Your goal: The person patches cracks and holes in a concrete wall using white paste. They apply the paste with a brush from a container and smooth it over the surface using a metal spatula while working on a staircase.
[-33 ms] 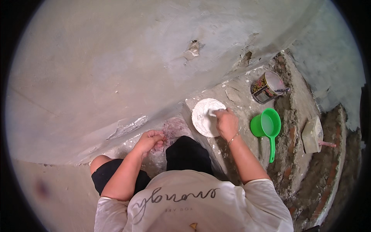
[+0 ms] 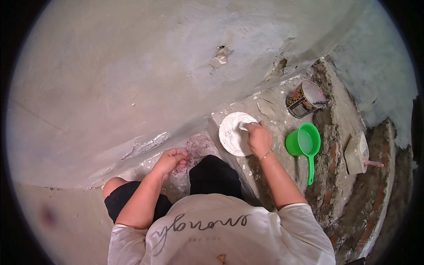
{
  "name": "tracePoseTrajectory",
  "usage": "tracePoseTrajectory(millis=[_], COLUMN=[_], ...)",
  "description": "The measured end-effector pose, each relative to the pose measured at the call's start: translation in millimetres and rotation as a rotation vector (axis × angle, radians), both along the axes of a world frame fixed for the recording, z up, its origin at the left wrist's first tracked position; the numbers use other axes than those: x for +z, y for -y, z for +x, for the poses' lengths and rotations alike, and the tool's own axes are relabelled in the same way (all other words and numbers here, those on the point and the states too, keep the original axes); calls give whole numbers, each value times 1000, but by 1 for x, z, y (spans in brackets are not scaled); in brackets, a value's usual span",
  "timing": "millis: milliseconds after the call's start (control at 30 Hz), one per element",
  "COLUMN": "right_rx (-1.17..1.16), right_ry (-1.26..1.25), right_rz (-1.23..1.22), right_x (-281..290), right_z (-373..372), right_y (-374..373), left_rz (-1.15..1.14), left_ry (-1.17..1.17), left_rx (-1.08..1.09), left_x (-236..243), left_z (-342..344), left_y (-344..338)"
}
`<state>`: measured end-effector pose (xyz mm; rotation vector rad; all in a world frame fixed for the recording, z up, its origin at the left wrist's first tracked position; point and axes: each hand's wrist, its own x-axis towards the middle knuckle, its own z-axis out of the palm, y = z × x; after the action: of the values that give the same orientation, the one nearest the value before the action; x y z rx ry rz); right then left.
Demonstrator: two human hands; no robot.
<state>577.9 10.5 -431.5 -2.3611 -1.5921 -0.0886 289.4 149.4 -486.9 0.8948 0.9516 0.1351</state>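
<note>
A round dish of thick white paste (image 2: 231, 134) sits on the concrete ledge ahead of me. Over its right side is my right hand (image 2: 259, 139), fingers closed around a small whitish flat tool (image 2: 243, 126) whose end meets the paste; its exact kind is hidden by the fingers and coating. My left hand (image 2: 171, 161) is closed, fingertips pressed together, beside a crumpled, pinkish, see-through plastic sheet or bag (image 2: 201, 146). Whether those fingers pinch its edge cannot be made out.
A green dipper (image 2: 304, 142) with cloudy liquid stands right of the dish. Beyond it is a patterned paint can (image 2: 304, 99) with a brush. A pale block-shaped tool with a pink handle (image 2: 357, 153) lies on rough brick steps (image 2: 338, 194). A patched wall (image 2: 132, 79) rises ahead.
The whitish tool in my right hand has shifted slightly and shows more of its flat end above the paste. My left hand looks unmoved.
</note>
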Motion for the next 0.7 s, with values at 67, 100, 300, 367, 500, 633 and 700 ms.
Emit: tracePoseTrajectory(millis=[67,100,300,367,500,633,700], right_rx=[-31,19,158,186,286,283,161], right_ry=[-13,6,79,126,103,88,-87], right_rz=[-20,-54,-6,175,-81,-98,-11], right_x=[3,4,15,7,-6,-1,6], right_z=[-3,-5,-23,-14,-28,-22,-10], right_y=[-6,-4,1,-6,4,35,34], left_rz=[17,26,77,71,77,113,109], left_ry=[20,30,11,0,21,26,19], left_rx=[-32,-48,-27,-20,-22,-44,-29], left_x=[7,10,11,15,19,14,11], left_z=[5,7,-8,-6,-7,-14,-18], left_y=[1,2,-5,-8,-9,-10,-12])
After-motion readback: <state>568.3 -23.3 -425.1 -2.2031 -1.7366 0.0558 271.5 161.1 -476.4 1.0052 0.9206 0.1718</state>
